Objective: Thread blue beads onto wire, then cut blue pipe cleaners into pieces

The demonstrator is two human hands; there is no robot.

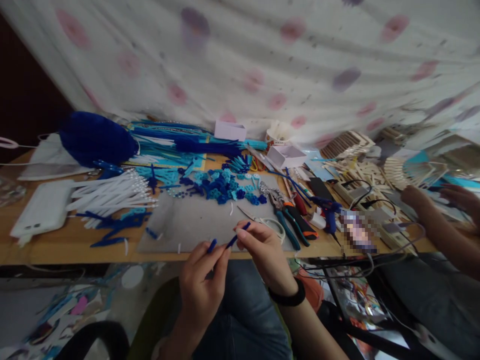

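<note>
My left hand (200, 282) and my right hand (262, 250) meet just below the table's front edge, both pinched on a thin dark blue strip (232, 241). One blue end (212, 245) pokes out above my left fingers, another (246, 226) above my right. A black band (288, 299) circles my right wrist. Right beyond my hands lies a grey mat (195, 220) on the wooden table (56, 245). On the mat's far side sits a heap of small blue and turquoise pieces (221, 187).
Pliers and cutters (290, 220), scissors (262, 220) and a blue glue gun (328, 210) lie right of the mat. White strips (112, 195), a dark blue fluffy bundle (95, 137) and small white boxes (285, 156) fill the table. Another person's arm (438, 227) reaches in at right beside wooden fans (360, 155).
</note>
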